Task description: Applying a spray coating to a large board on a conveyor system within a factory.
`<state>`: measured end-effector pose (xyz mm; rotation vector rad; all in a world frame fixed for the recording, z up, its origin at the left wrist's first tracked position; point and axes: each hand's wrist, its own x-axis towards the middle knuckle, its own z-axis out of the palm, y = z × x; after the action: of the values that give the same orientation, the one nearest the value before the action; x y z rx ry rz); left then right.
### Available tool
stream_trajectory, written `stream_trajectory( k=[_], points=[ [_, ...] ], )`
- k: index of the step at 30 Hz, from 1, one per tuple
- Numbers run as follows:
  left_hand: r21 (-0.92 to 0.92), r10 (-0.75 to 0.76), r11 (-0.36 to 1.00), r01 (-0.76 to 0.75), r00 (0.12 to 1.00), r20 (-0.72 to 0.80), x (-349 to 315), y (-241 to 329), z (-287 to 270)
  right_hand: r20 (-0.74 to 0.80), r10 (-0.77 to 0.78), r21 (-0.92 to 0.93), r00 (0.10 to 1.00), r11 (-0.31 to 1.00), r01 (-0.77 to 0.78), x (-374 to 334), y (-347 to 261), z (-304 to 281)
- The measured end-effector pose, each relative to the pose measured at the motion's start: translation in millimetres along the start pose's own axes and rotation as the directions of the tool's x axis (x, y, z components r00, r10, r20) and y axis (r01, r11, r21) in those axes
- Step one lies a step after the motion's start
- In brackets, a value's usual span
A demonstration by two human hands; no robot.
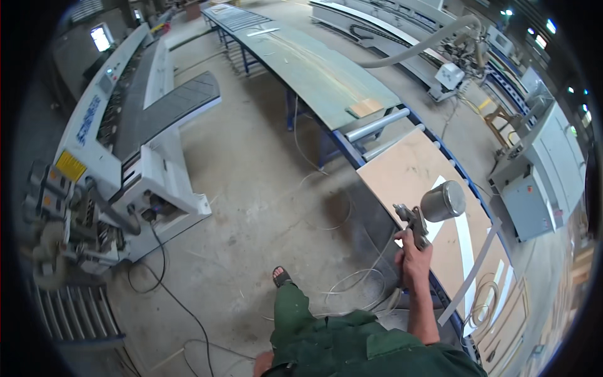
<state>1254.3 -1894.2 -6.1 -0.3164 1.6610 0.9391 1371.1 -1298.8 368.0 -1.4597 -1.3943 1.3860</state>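
My right hand (414, 257) is closed around the grip of a metal spray gun (412, 221), held over the left edge of a brown board (408, 162). A round silver cup (443, 201) is attached to the gun and leans to the right. From beneath the hand a pale hose (393, 300) runs down. White strips (463, 242) lie on the board below the gun. At the lower edge, beside my green trousers, a small patch of bare skin (262, 363) shows on my left side; no fingers of my left hand can be made out.
A long green-topped board (314, 69) lies on the blue roller conveyor (377, 125) ahead. A large grey-white machine (94, 144) stands left, a grey cabinet (543, 169) right. Loose hose (352, 279) and a black cable (182, 308) trail over the floor. Coiled tubing (483, 301) lies at right.
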Motion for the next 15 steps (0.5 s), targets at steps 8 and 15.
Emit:
stream_trajectory(
  k=[8, 15],
  points=[
    [-0.178, 0.316, 0.826, -0.535, 0.700, -0.640, 56, 413, -223, -0.256, 0.047, 0.326, 0.966, 0.944, 0.041, 86, -106, 122],
    [0.117, 0.606, 0.795, -0.596, 0.766, -0.213, 130, 730, -139, -0.335, 0.095, 0.456, 0.938, 0.887, 0.073, 195, -139, 249]
  ],
)
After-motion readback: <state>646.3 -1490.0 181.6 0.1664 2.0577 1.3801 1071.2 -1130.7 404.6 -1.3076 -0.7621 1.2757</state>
